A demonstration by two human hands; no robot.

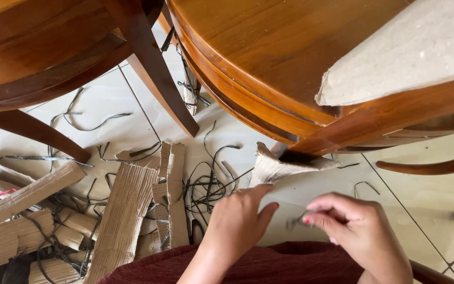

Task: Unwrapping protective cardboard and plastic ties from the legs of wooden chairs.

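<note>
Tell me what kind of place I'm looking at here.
Probably a home or small workshop where wooden furniture is being unpacked: varnished wooden chairs stand on a tiled floor strewn with torn corrugated cardboard and cut packing straps.

**Both hands low in frame, right pinching, left loosely curled**

Left hand point(236, 221): comes up from bottom centre, forearm angled up and slightly right, back of hand twd camera. Fingers curled away and mostly hidden behind the knuckles; thumb sticks out to the right, painted nail showing. Grip state can't be read from this angle.

Right hand point(356, 223): enters from lower right, wrist bent, back of hand up. Thumb and index pressed together in a fine pinch pointing left, red nail at the tip; other fingers folded under. Seems to nip something small and thin, but it's blurred.

Hands near each other, not touching; thumb tips face across a narrow gap.
</note>
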